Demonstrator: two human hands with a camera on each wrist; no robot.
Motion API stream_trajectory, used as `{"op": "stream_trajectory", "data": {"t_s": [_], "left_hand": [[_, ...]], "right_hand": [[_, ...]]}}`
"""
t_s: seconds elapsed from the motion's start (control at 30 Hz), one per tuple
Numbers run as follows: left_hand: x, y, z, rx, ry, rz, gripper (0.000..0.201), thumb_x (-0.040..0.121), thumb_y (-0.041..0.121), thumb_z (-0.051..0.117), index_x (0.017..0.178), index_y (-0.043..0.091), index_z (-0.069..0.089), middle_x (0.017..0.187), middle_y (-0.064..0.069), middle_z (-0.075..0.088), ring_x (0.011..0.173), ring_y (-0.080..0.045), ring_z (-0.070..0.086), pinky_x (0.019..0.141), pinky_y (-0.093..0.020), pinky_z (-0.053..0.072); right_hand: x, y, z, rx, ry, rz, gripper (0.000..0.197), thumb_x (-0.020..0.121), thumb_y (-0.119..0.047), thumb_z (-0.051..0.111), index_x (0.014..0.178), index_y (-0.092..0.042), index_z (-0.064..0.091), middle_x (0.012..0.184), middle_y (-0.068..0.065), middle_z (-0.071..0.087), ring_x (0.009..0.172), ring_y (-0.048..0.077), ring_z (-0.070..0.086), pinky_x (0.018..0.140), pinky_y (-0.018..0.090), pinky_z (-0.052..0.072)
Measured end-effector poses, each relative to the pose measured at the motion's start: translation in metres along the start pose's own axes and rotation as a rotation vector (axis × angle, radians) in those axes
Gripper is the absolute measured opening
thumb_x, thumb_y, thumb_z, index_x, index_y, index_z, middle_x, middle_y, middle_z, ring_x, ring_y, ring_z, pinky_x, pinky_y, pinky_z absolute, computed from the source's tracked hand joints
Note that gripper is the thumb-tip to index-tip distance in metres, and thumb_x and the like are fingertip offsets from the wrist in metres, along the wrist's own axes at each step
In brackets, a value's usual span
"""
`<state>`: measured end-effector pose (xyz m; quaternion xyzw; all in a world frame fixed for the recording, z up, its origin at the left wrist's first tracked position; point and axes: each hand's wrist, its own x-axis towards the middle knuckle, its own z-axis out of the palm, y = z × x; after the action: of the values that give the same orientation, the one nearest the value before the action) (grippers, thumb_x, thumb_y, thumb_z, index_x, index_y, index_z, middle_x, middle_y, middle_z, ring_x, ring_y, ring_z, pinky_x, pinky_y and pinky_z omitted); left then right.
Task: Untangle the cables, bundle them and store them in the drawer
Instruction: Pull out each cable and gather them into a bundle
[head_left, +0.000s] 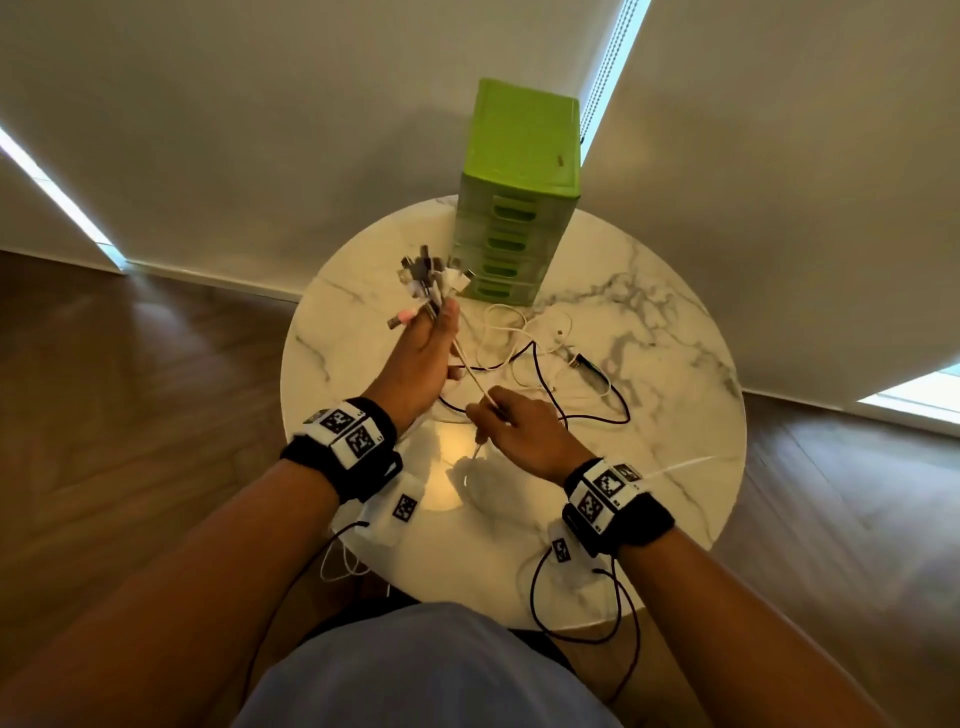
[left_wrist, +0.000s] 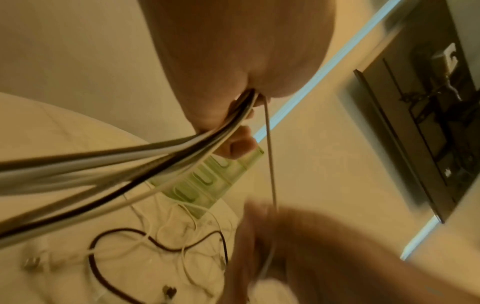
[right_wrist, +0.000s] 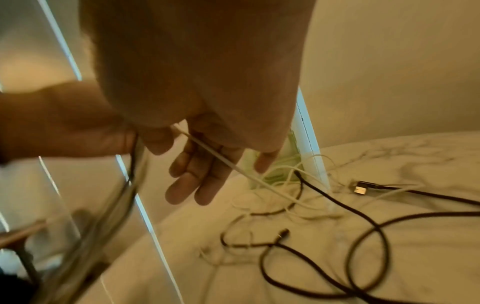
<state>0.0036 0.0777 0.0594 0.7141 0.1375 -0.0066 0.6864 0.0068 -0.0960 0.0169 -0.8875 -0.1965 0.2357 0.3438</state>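
At centre of the head view, the left hand (head_left: 428, 358) is raised above the table with its fingers curled round a sheaf of cables (head_left: 470, 371); their connector ends (head_left: 428, 278) fan out above the fist toward the upper middle of the frame. Gathering the plugs at one end appears intended to fix a common starting point so each lead can be drawn straight. The right hand (head_left: 519, 426), just lower right of the left, pinches a single white cable (head_left: 480, 387) between thumb and fingers; in the right wrist view this cable (right_wrist: 221, 157) crosses the partly uncurled fingers (right_wrist: 197, 181), consistent with sliding along it to pull it free of the rest. The remainder of the cables, black and white, lies in loose overlapping loops (head_left: 545, 358) on the table right of centre, one black plug (head_left: 584, 364) exposed. Judged state: untangling under way, bundling not yet done. The green drawer unit (head_left: 519, 202) stands at the far edge of the table, upper centre, all drawers appearing closed; nothing stored yet as far as can be seen. The surface is a round white marble-patterned table (head_left: 675, 415), glossy, with glare near its lower middle. Surroundings: dark wood floor (head_left: 130, 389), pale walls, and bright strips of light at upper left and upper right.
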Motion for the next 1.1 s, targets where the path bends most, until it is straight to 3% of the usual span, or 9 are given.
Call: {"op": "stream_trajectory", "data": {"t_s": [0.13, 0.27, 0.43, 0.53, 0.63, 0.73, 0.83, 0.97, 1.1], "left_hand": [[0.015, 0.016, -0.031, -0.393, 0.025, 0.065, 0.037, 0.110, 0.041, 0.032, 0.094, 0.015, 0.052, 0.079, -0.006, 0.061, 0.071, -0.027, 0.068, 0.072, -0.047, 0.061], [0.029, 0.032, -0.063, -0.491, 0.076, 0.154, 0.035, 0.109, 0.045, 0.032, 0.084, 0.022, 0.040, 0.065, 0.004, 0.040, 0.050, -0.010, 0.035, 0.050, -0.028, 0.040], [0.023, 0.031, -0.055, -0.246, 0.009, 0.152, 0.043, 0.108, 0.047, 0.033, 0.076, 0.021, 0.044, 0.059, 0.005, 0.047, 0.052, -0.011, 0.032, 0.052, -0.027, 0.026], [0.012, 0.024, -0.036, 0.031, -0.007, 0.085, 0.053, 0.107, 0.052, 0.032, 0.069, 0.021, 0.053, 0.067, 0.001, 0.066, 0.056, -0.012, 0.042, 0.060, -0.029, 0.037], [0.005, 0.013, -0.019, 0.236, -0.054, 0.049, 0.064, 0.106, 0.058, 0.026, 0.075, 0.024, 0.070, 0.067, 0.002, 0.065, 0.060, -0.011, 0.048, 0.067, -0.030, 0.038], [0.002, 0.012, -0.009, 0.220, -0.093, 0.011, 0.062, 0.107, 0.055, 0.025, 0.094, 0.017, 0.073, 0.076, 0.006, 0.065, 0.067, -0.010, 0.057, 0.063, -0.025, 0.041], [0.003, 0.017, -0.006, -0.015, -0.098, -0.004, 0.058, 0.109, 0.047, 0.030, 0.097, 0.003, 0.065, 0.093, 0.002, 0.077, 0.075, -0.008, 0.067, 0.064, -0.024, 0.053], [0.011, 0.021, -0.009, -0.127, -0.043, 0.091, 0.047, 0.110, 0.041, 0.033, 0.078, 0.014, 0.055, 0.072, -0.001, 0.070, 0.081, -0.024, 0.071, 0.084, -0.043, 0.057], [0.020, 0.037, -0.024, -0.348, -0.021, 0.134, 0.040, 0.111, 0.037, 0.032, 0.082, 0.014, 0.047, 0.061, 0.002, 0.053, 0.065, -0.025, 0.072, 0.067, -0.038, 0.060]], "right_hand": [[-0.006, 0.039, 0.014, -0.080, -0.102, 0.044, 0.054, 0.101, -0.067, 0.025, 0.077, -0.031, 0.058, 0.073, -0.012, 0.069, 0.077, 0.001, 0.063, 0.101, 0.039, 0.043], [-0.014, 0.070, 0.016, -0.169, -0.102, -0.023, 0.038, 0.110, -0.040, 0.030, 0.080, -0.031, 0.052, 0.074, -0.007, 0.065, 0.074, 0.017, 0.063, 0.089, 0.038, 0.042], [0.012, 0.058, -0.003, -0.371, 0.199, -0.076, 0.038, 0.103, -0.039, 0.032, 0.095, -0.021, 0.065, 0.072, -0.004, 0.065, 0.069, 0.029, 0.067, 0.084, 0.048, 0.048], [0.022, 0.020, -0.023, -0.110, 0.344, -0.026, 0.045, 0.103, -0.050, 0.030, 0.083, -0.023, 0.060, 0.060, -0.011, 0.056, 0.071, 0.033, 0.066, 0.077, 0.045, 0.051], [0.021, -0.024, -0.032, 0.001, 0.381, -0.136, 0.036, 0.109, -0.036, 0.038, 0.085, -0.020, 0.060, 0.061, -0.014, 0.054, 0.065, 0.023, 0.062, 0.069, 0.040, 0.050], [0.014, -0.053, -0.031, -0.010, 0.270, -0.254, 0.034, 0.110, -0.034, 0.035, 0.101, -0.018, 0.064, 0.074, -0.014, 0.058, 0.066, 0.008, 0.060, 0.068, 0.034, 0.049], [0.012, -0.055, -0.024, 0.066, 0.069, -0.248, 0.035, 0.110, -0.039, 0.032, 0.094, -0.024, 0.059, 0.064, -0.012, 0.059, 0.060, 0.001, 0.057, 0.066, 0.028, 0.047], [0.015, -0.035, -0.018, 0.111, -0.015, -0.209, 0.050, 0.109, -0.049, 0.026, 0.086, -0.020, 0.059, 0.069, 0.005, 0.067, 0.068, 0.017, 0.063, 0.078, 0.038, 0.051], [0.022, 0.001, -0.020, -0.016, -0.074, -0.163, 0.054, 0.105, -0.059, 0.020, 0.081, -0.027, 0.055, 0.074, 0.001, 0.067, 0.075, 0.016, 0.062, 0.083, 0.041, 0.051]]}}
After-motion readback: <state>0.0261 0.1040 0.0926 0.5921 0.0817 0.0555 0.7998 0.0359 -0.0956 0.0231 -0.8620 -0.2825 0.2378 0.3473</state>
